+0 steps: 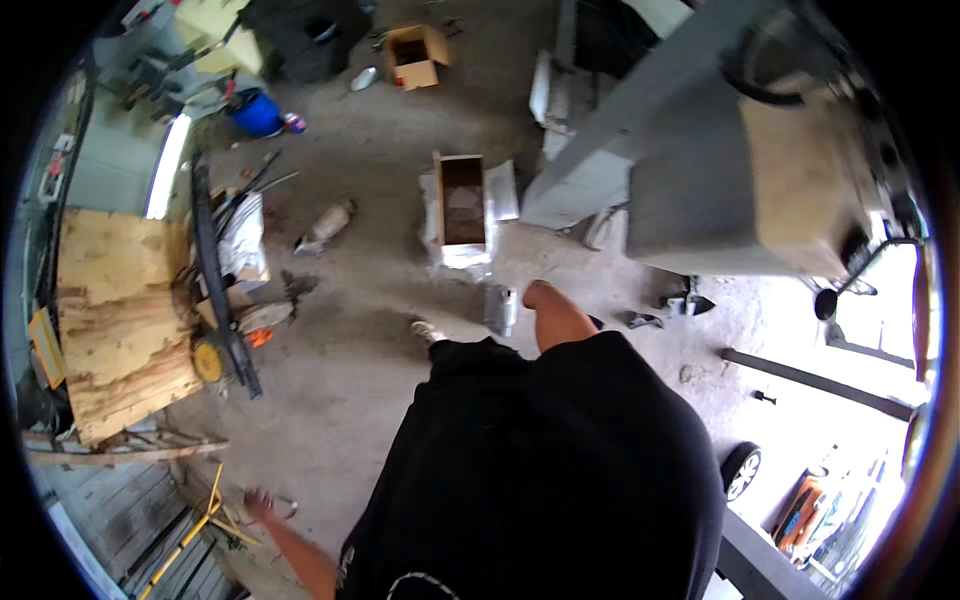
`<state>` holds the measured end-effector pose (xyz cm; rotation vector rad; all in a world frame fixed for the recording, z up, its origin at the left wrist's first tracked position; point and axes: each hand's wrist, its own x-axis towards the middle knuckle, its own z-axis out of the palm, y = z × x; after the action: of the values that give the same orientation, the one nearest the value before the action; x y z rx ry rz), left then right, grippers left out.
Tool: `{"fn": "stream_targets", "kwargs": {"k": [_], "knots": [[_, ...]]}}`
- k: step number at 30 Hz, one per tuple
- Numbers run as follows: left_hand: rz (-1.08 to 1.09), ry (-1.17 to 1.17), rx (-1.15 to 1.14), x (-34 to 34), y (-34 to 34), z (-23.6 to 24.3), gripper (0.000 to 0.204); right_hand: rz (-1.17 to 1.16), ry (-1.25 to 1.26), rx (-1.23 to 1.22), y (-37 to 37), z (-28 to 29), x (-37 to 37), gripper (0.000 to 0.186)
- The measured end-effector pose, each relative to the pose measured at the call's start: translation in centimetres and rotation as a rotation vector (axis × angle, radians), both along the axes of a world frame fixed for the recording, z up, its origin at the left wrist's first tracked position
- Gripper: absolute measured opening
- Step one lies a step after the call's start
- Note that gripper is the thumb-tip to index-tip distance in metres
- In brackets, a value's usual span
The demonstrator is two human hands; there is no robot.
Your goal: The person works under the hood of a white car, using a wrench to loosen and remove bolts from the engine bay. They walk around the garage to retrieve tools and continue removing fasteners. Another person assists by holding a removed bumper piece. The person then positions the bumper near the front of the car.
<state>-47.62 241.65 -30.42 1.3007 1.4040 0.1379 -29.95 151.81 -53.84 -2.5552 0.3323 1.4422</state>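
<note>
My left hand (259, 502) hangs low at the left, away from my body. Its small, slightly blurred fingers look parted, with no object visible in them. A thin curved strip (289, 508) shows beside it, apparently on the floor. In front of my body, at the end of a bare forearm, my right hand (539, 292) is seen from above; its fingers are hidden. Just left of that hand, a silvery metal cylinder (500, 309) sits on the concrete. Beyond stands an open cardboard box (488, 222) with a brown inside and pale flaps spread outward.
A grey post (585, 165) and a large tan-grey block (690, 200) rise at the right. Boards and a plywood sheet (120, 320) line the left. Farther off are a blue bucket (256, 113) and another cardboard box (420, 72). A wheel (741, 471) lies at lower right.
</note>
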Motion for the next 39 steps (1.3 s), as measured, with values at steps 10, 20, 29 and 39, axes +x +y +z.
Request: {"fn": "stream_targets", "kwargs": {"k": [10, 20, 29, 39], "knots": [[-1.101, 0.330, -0.154, 28.6, -19.8, -14.2, 0.038, -0.281, -0.174, 0.352, 17.9, 10.4, 18.8, 0.044], [-1.188, 0.490, -0.207, 56.7, -12.8, -17.5, 0.019, -0.431, -0.457, 0.229, 21.0, 11.1, 28.4, 0.038], [-1.367, 0.400, 0.099, 87.4, -25.4, -20.0, 0.012, -0.658, 0.133, 0.109, 13.4, -9.6, 25.8, 0.049], [-1.738, 0.264, 0.162, 108.0, -48.5, -16.7, 0.027, -0.764, -0.622, 0.112, -2.4, 4.9, 58.4, 0.040]]}}
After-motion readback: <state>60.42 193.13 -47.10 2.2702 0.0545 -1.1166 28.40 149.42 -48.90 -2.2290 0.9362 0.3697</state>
